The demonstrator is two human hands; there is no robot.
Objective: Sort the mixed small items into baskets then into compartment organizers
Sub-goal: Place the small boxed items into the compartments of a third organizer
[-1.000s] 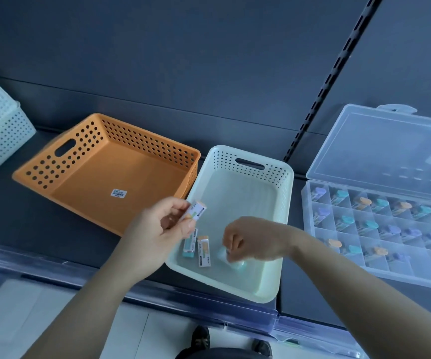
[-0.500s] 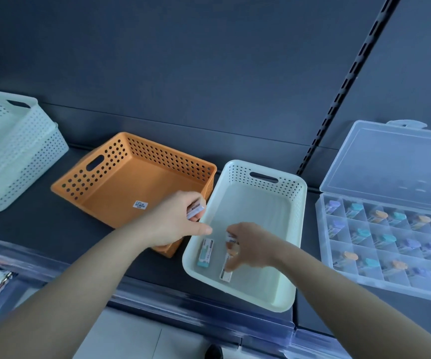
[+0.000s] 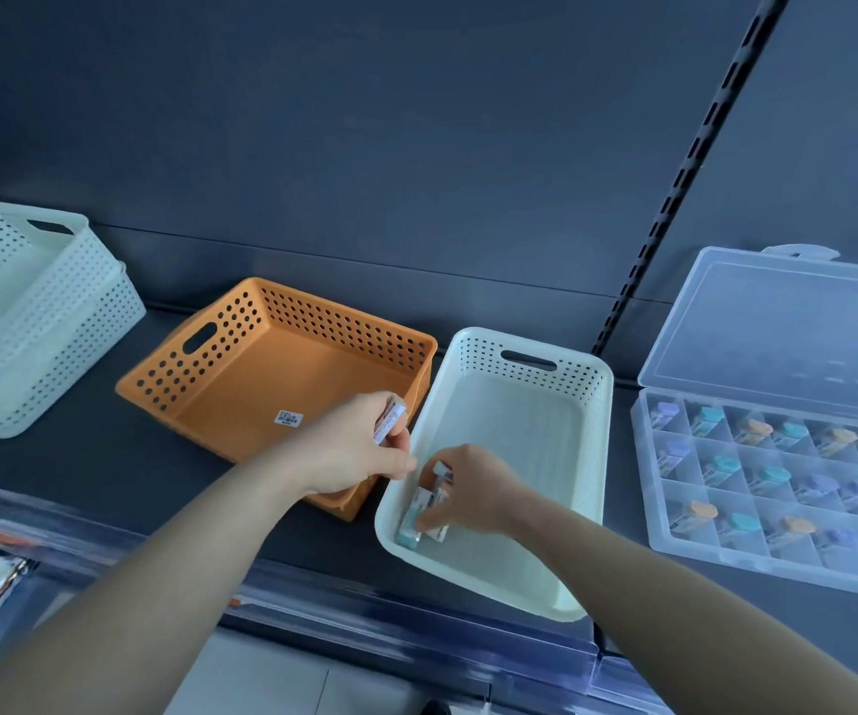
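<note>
My left hand (image 3: 359, 446) is clenched around a small labelled piece (image 3: 389, 424), whose end sticks up between my thumb and fingers. Under this hand is the near corner of the orange basket (image 3: 261, 384), which sits slanted on the dark shelf (image 3: 81, 467). Far off to the left of that hand stand the stacked white baskets (image 3: 29, 322).

Just to the right of my left hand, nearly touching it, my right hand (image 3: 473, 495) reaches down into the pale green basket (image 3: 599, 456). Its fingers are curled and pinch a second piece (image 3: 441, 471), held upright near my thumb. Below my fingertips, the other pieces (image 3: 419, 516) lie flat on the basket floor against its left wall, one showing a teal end. My fingertips seem to rest on them, though I cannot tell how firmly.

Well to the right of my right hand lies the clear compartment organizer (image 3: 777, 549), its lid (image 3: 777, 327) leaning open against the back wall. Most of its cells hold pieces with purple, teal or orange ends; those nearest my arm look bare.
</note>
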